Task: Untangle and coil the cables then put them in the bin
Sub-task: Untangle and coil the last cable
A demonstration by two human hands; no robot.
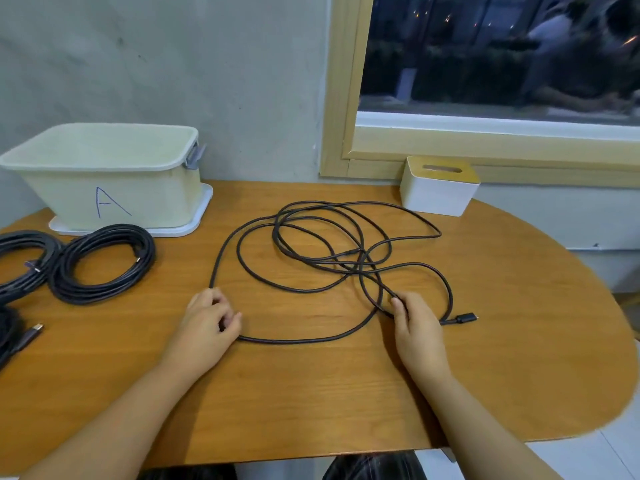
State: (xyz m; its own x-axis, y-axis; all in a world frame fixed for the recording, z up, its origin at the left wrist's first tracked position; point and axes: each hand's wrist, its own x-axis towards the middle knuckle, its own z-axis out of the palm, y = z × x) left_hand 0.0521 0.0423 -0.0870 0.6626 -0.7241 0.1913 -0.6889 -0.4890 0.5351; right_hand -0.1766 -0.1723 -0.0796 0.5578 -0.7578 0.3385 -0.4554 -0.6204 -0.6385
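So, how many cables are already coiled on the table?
2 plainly coiled: one coil before the bin, another cut by the left edge. More cable at that edge may be a third.
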